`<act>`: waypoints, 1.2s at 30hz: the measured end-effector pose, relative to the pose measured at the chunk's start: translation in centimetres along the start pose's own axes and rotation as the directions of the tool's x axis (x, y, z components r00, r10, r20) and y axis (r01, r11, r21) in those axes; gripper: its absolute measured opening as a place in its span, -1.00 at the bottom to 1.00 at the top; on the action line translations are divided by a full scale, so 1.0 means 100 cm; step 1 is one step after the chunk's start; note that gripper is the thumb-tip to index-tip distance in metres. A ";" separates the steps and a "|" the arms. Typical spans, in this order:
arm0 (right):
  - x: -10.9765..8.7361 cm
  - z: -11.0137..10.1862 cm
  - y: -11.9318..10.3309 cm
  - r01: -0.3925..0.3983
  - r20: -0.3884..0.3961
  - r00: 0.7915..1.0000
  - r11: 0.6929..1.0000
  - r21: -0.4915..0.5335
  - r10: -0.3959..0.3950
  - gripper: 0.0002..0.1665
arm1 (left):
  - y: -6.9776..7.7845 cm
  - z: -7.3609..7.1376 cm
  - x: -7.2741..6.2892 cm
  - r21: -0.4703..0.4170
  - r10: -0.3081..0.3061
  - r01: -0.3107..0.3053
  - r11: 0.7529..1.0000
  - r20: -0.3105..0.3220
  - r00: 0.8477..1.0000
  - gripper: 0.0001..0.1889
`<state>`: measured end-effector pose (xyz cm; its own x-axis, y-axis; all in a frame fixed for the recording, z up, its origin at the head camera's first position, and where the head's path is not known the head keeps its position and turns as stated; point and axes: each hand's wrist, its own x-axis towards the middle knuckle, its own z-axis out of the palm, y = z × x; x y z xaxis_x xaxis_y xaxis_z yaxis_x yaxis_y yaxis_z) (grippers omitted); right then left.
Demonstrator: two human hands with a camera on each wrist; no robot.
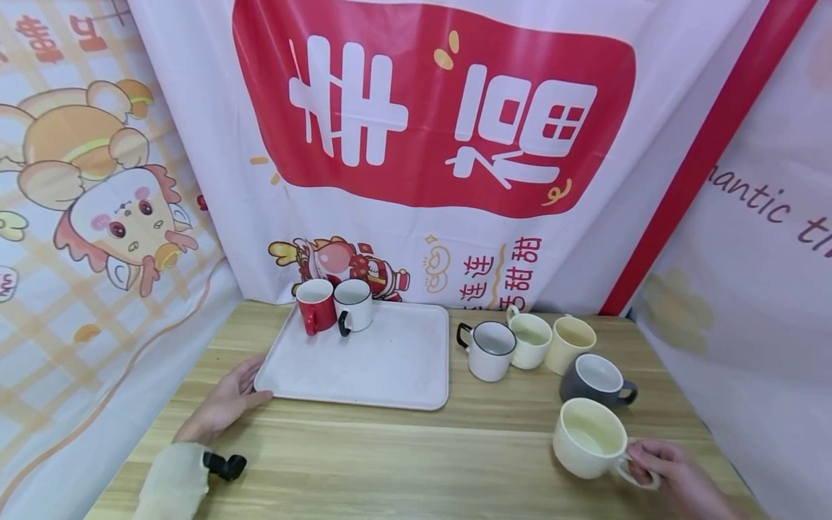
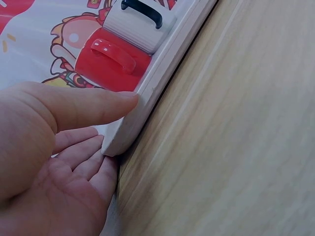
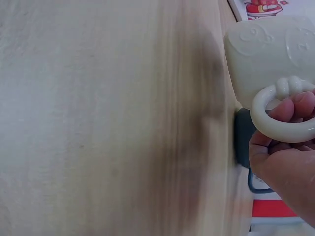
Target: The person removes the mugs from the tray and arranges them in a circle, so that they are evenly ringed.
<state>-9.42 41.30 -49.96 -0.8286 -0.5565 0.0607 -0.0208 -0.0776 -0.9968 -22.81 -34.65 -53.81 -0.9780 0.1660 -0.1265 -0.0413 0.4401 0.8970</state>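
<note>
My right hand (image 1: 669,466) grips the ring handle of a cream mug (image 1: 590,438). In the right wrist view, fingertips pass through the handle, raised patterns show on the mug (image 3: 268,56), and it is held up from the wooden table. My left hand (image 1: 227,397) rests at the near left corner of a white tray (image 1: 370,368). Its straight thumb (image 2: 93,105) lies along the front edge, with the other fingers extended past the corner. A red mug (image 1: 316,307) and a white mug with a black handle (image 1: 354,307) stand together at the tray's back left.
Right of the tray stand a white mug with a black rim (image 1: 490,352), a pale mug (image 1: 530,341), a yellow mug (image 1: 569,343) and a dark grey mug (image 1: 594,381). Printed cloths (image 1: 429,108) hang behind and beside the wooden table (image 1: 390,462).
</note>
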 end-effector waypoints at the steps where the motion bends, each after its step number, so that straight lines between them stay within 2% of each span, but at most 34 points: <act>1: -0.001 -0.001 0.002 0.002 -0.008 1.000 1.000 -0.015 -0.002 -0.65 | 0.000 0.000 0.000 0.000 -0.001 0.001 1.000 0.000 1.000 -0.03; 3: -0.004 -0.004 0.006 -0.015 -0.042 0.999 0.999 -0.038 0.014 -0.64 | 0.000 0.000 0.000 0.000 -0.002 0.002 1.000 -0.002 1.000 -0.03; 6: -0.009 -0.006 0.010 -0.093 -0.113 0.990 0.995 -0.039 0.088 -0.59 | 0.001 0.000 0.000 -0.003 0.005 -0.005 1.000 0.001 1.000 -0.04; 11: -0.015 -0.008 0.013 -0.221 -0.222 0.950 0.975 0.010 0.217 -0.52 | 0.003 0.000 0.000 -0.012 0.013 -0.013 1.000 0.000 1.000 -0.05; 15: -0.016 -0.009 0.016 -0.212 -0.249 0.944 0.976 0.045 0.217 -0.52 | 0.003 0.001 -0.002 -0.015 0.007 -0.007 1.000 0.000 1.000 -0.05; 20: -0.016 -0.013 0.021 -0.156 -0.233 0.958 0.985 0.069 0.168 -0.51 | 0.003 0.001 -0.002 -0.020 0.010 -0.010 1.000 0.002 1.000 -0.05; 25: -0.015 -0.014 0.020 -0.145 -0.220 0.964 0.989 0.041 0.151 -0.51 | 0.003 0.001 -0.001 -0.007 0.009 -0.009 1.000 -0.003 1.000 -0.04; 29: -0.016 -0.011 0.016 -0.196 -0.273 0.943 0.981 0.000 0.189 -0.54 | 0.000 0.001 0.000 -0.007 0.008 -0.008 1.000 0.001 1.000 -0.03; 36: -0.016 -0.004 0.010 -0.304 -0.386 0.885 0.951 -0.053 0.261 -0.61 | -0.001 0.000 0.000 -0.011 0.010 -0.010 1.000 0.011 1.000 -0.02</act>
<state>-8.32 42.40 -51.07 -0.9546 -0.1932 -0.2267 0.2022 0.1389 -0.9695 -22.82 -34.67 -53.86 -0.9761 0.1800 -0.1222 -0.0339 0.4289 0.9027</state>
